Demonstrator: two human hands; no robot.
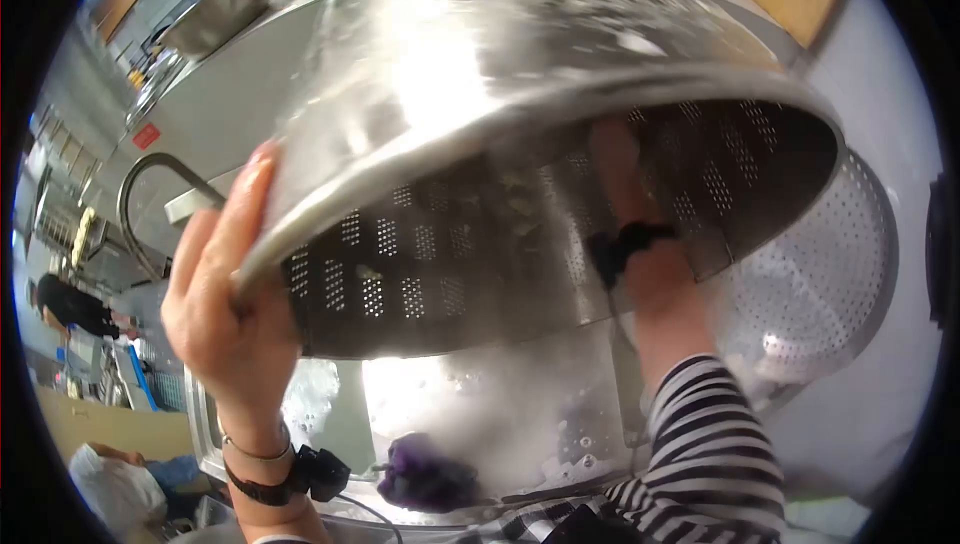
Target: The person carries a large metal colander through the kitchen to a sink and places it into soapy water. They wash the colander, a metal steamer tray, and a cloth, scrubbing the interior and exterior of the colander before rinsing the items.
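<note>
The left hand (pixel 225 314) is closed on the rim of a large round perforated steel colander (pixel 520 64). The thumb lies on the wet outer wall and the other fingers are hooked under the edge, on the inner side. The colander is lifted in the air and tilted, so its open mouth looks down and toward the person, and its rim runs from the lower left to the upper right of the view. It hangs directly above a steel sink (pixel 203 424) with white foamy water (pixel 480 404), where a purple mesh scrubber (pixel 425 474) lies near the front edge. The right hand (pixel 620 169), coming out of a black-and-white striped sleeve (pixel 710 444), is deep inside the colander and close to its perforated wall. It is blurred there, so I cannot tell if it is open or if it holds something. The right hand is therefore the one nearer to the inside surface, while the left hand carries the weight at the rim. A second perforated steel colander (pixel 830 274) lies on its side just behind the first one, at the right. A curved grey tap (pixel 135 179) stands at the left (behind it, well apart, another person in dark clothes (pixel 75 306) is at work).
</note>
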